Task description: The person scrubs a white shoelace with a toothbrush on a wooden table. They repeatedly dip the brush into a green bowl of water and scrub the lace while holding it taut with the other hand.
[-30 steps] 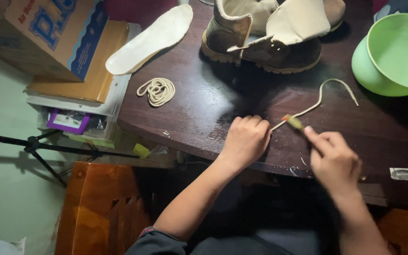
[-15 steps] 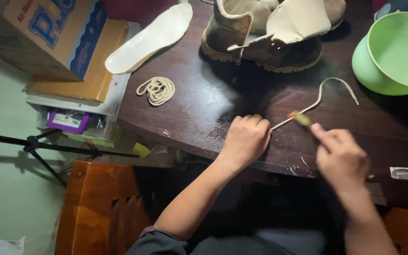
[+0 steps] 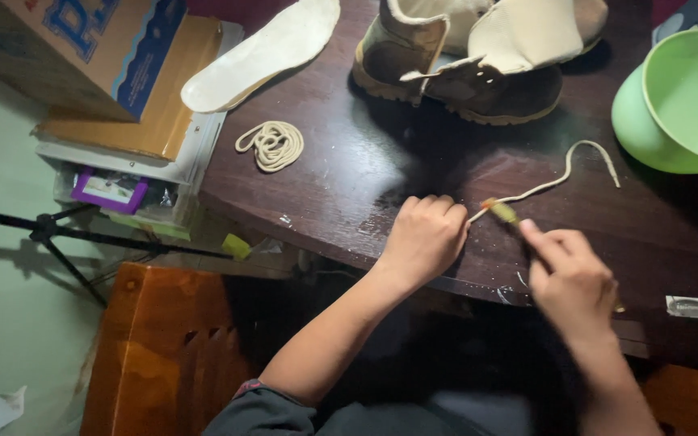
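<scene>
My left hand [image 3: 426,238] is closed in a fist on the dark wooden table [image 3: 365,178], pinning one end of a cream shoelace [image 3: 563,178] that curves away to the right. My right hand [image 3: 571,278], slightly blurred, grips a small brush whose yellow-green head [image 3: 501,211] rests on the lace just beside my left hand. A beige and brown boot [image 3: 478,56] without laces lies at the table's far side.
A pale insole [image 3: 264,52] and a coiled second lace [image 3: 271,145] lie at the table's left. A green bowl [image 3: 680,97] stands at the right edge. Left of the table are a cardboard box [image 3: 90,40], a tripod leg [image 3: 50,234] and a wooden stool [image 3: 167,347].
The brush head slid a little right along the lace, then came back left toward my left hand. My left hand and the lace have stayed in place.
</scene>
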